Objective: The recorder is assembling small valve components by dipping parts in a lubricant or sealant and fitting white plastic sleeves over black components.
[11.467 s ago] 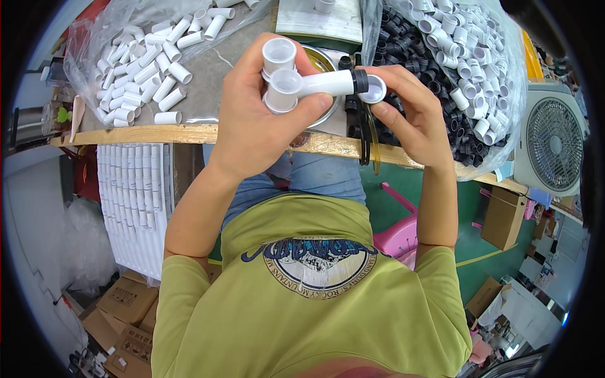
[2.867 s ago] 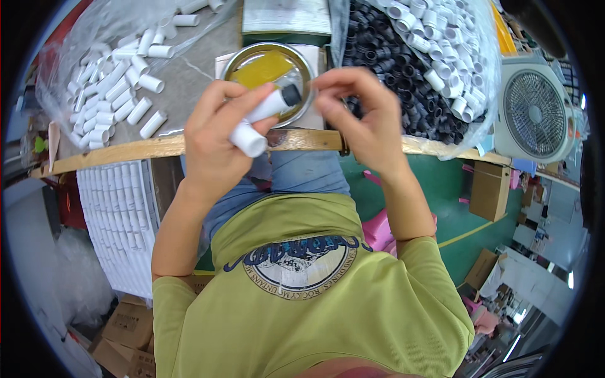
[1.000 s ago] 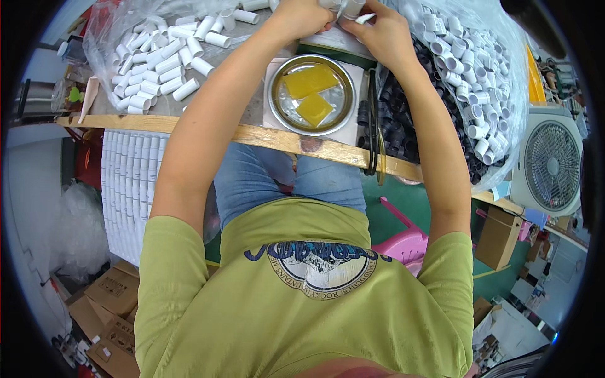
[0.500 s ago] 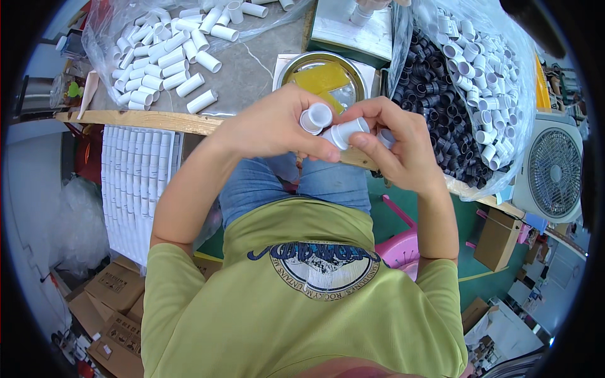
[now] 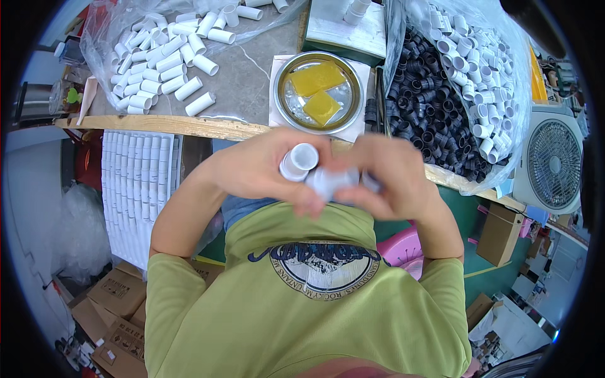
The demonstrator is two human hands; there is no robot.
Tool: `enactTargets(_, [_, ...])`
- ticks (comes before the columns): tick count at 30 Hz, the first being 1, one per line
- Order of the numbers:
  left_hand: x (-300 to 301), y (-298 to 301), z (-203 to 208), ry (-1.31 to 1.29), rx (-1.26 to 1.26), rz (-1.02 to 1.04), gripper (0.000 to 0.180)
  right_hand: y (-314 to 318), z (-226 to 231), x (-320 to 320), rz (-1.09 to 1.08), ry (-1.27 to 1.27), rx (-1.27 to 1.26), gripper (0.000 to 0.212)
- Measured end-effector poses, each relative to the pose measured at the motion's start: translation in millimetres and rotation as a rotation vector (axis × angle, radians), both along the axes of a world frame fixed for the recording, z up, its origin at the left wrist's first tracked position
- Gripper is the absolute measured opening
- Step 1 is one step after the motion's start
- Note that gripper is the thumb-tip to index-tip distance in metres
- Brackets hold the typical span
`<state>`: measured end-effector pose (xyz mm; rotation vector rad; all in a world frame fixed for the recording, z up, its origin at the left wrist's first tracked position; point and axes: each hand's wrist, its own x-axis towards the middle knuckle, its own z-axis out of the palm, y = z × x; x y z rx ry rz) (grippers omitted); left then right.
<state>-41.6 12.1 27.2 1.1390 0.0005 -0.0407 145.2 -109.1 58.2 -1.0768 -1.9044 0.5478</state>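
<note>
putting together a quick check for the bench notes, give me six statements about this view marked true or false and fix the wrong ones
1. The left hand holds a white fitting. True.
2. The right hand lies flat on the table. False: it is blurred, in front of the table edge, at white pieces beside the left hand.
3. Two yellow pieces lie in the round metal dish. True.
4. The black fittings are left of the dish. False: they are heaped to its right.
5. Short white tubes lie on the table, left of the dish. True.
6. The shirt is red. False: it is green.
</note>
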Motion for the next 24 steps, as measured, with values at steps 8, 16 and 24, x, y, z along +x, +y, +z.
enactTargets(8, [24,-10,-11,-0.07,1.143,0.81,0.037,18,-12,21,-0.478,0.068,-0.374,0.024])
enactTargets(16, [-1,144,-23,0.564,1.197,1.18,0.029,35,-29,130,-0.766,-0.806,-0.18,0.021])
enactTargets(24, [44,186,-70,0.279,1.597,1.164,0.033,34,-15,130,-0.72,-0.785,-0.179,0.021])
